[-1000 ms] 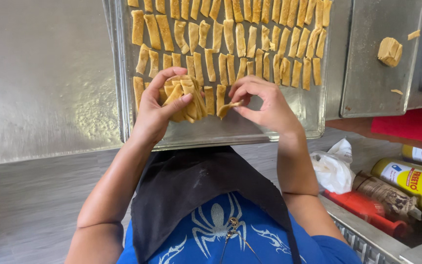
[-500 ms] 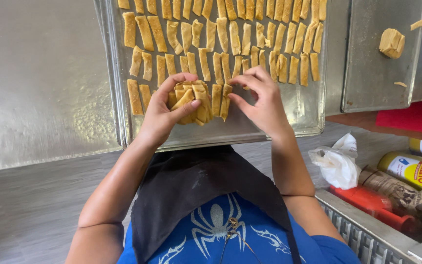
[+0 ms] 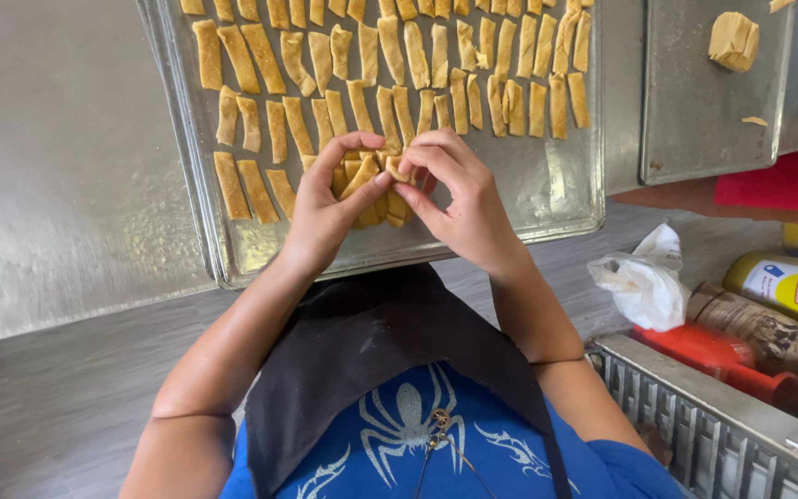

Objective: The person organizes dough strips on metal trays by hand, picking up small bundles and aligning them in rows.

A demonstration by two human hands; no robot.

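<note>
Both hands, left hand and right hand, now pinch one dough strip together, clutching a bunch of strips drawn closer over the tray's near edge.

Daylight glints off a steel worktop beside a grey floor.

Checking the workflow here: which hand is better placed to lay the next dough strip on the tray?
Probably the right hand: its fingertips pinch one strip, while the left hand cradles the bunch of strips above the tray.
</note>
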